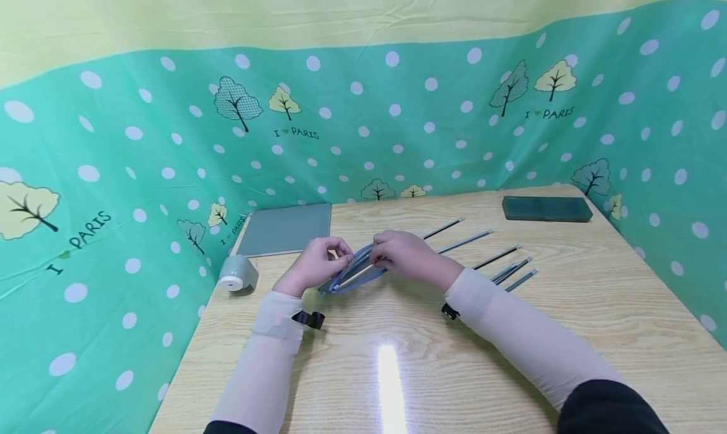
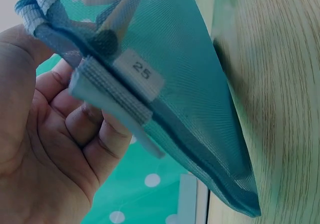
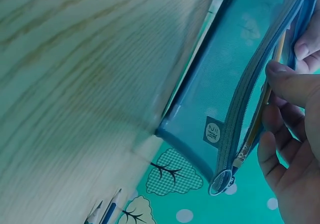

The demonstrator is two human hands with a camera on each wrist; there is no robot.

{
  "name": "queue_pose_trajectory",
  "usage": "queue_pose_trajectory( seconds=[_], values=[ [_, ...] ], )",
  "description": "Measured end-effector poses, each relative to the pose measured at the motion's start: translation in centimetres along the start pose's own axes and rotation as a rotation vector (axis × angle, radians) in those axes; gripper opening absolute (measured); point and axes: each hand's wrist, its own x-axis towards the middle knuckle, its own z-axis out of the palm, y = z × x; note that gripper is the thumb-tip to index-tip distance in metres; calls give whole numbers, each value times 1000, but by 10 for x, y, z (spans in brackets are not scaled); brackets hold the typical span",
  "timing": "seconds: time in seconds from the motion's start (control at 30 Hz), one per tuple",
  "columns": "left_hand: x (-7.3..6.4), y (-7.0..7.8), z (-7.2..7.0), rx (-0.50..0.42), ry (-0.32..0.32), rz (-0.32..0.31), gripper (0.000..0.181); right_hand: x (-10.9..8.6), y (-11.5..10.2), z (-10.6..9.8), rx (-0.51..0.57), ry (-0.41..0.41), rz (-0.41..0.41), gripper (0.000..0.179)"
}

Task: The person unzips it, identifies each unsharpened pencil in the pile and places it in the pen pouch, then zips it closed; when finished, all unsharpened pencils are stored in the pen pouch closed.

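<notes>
A blue mesh zip pouch (image 1: 372, 279) is held just above the table, its zip open along the top. My left hand (image 1: 319, 263) pinches the pouch by one end of the opening, beside a small tag marked 25 (image 2: 141, 73) in the left wrist view. With thumb and fingers, my right hand (image 1: 411, 255) holds a light wooden pencil (image 3: 256, 129) that lies slantwise in the pouch's mouth. The pencil's eraser end sits near the zip's ring pull (image 3: 220, 182); its other end goes behind the mesh.
Several black and blue pencils (image 1: 467, 241) lie fanned out right of the pouch, some partly behind my right forearm. A dark green case (image 1: 546, 209) is at the back right. On the left are a grey board (image 1: 286, 228) and a grey-white device (image 1: 238, 274), possibly a sharpener.
</notes>
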Motion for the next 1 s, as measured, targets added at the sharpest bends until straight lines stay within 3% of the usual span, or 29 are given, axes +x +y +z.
queue_pose_trajectory(
  seconds=[0.57, 0.8, 1.0],
  values=[
    [0, 2, 1, 13, 4, 3, 6, -6, 3, -2, 44, 31, 109, 14],
    [0, 1, 1, -1, -4, 4, 6, -6, 2, -5, -17, 3, 104, 13],
    [-1, 2, 0, -9, -7, 7, 7, -6, 2, -9, -41, 29, 116, 15]
  ],
)
